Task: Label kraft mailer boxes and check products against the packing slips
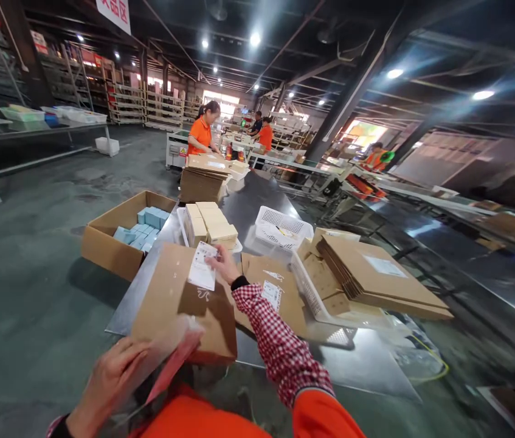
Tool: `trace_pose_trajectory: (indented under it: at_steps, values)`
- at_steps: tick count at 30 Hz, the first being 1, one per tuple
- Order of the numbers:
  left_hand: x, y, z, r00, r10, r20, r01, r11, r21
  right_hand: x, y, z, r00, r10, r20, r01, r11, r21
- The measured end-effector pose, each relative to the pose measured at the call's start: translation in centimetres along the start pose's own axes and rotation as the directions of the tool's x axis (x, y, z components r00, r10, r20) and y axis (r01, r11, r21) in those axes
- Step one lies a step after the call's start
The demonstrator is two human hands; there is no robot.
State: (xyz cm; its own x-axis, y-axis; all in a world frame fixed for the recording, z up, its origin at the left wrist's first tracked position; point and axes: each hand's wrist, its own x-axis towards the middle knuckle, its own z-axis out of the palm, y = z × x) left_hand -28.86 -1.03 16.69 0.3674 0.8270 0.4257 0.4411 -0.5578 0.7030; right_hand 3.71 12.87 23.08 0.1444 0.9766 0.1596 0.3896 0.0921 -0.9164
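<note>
A brown cardboard box lies on the metal table in front of me, with a white printed label at its far right part. My right hand pinches the right edge of this label, its fingers closed just above the box. Nearer to me, at the lower left, my left hand is closed on a clear plastic bag with a pinkish-red part, smeared by motion. What the bag contains, I cannot make out. The bag hangs over the box's near edge.
An open carton of light-blue small boxes stands left of the table. Cream boxes fill a white basket ahead. Flattened cardboard rests on another basket at right. A labelled cardboard sheet lies between. A co-worker stands beyond.
</note>
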Motion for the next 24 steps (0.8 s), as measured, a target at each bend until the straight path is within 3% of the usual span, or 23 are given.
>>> trace_pose_trajectory:
  at_steps: [2,6,10,12,15,16,18,20,22,24]
  values:
    - [0.1,-0.3,0.7,0.999,0.011,0.043,-0.010,0.999,-0.031,1.0,0.8,1.0,0.994,0.038,0.100,-0.019,0.982,-0.189]
    - [0.4,-1.2,2.1,0.998,0.000,0.060,0.003,0.999,-0.043,0.7,0.9,2.9,0.975,0.045,0.217,0.076,0.853,-0.516]
    - [0.4,-1.6,2.2,0.990,-0.012,0.143,0.019,0.999,-0.050,-0.8,-0.4,4.1,0.983,0.075,0.167,0.073,0.674,-0.735]
    - [0.3,-1.5,2.2,0.988,-0.023,0.152,0.031,0.998,-0.052,-1.7,-0.7,5.1,0.977,0.016,0.212,0.163,0.588,-0.792]
    - [0.2,-1.4,2.3,0.989,-0.048,0.139,0.057,0.997,-0.059,-2.0,-0.4,5.7,0.921,-0.049,0.386,0.333,0.612,-0.717]
    - [0.1,-1.5,2.3,0.989,-0.049,0.142,0.058,0.997,-0.056,-1.9,-0.1,5.2,0.936,-0.015,0.352,0.280,0.638,-0.717]
    - [-0.2,-2.0,2.2,0.990,-0.043,0.137,0.045,0.999,-0.008,-1.6,0.5,3.1,0.987,0.117,0.113,0.006,0.672,-0.740]
    - [-0.8,-3.1,2.1,0.998,-0.022,0.059,0.015,0.993,0.117,-2.1,1.2,0.1,0.966,0.236,-0.110,-0.244,0.676,-0.695]
    - [-1.6,-4.6,2.4,0.999,0.024,-0.043,-0.012,0.966,0.259,-3.7,2.3,-2.4,0.938,0.311,-0.151,-0.332,0.691,-0.641]
    - [-2.4,-5.8,3.0,0.995,0.065,-0.077,-0.035,0.939,0.341,-6.1,3.6,-3.7,0.931,0.355,-0.086,-0.346,0.781,-0.520]
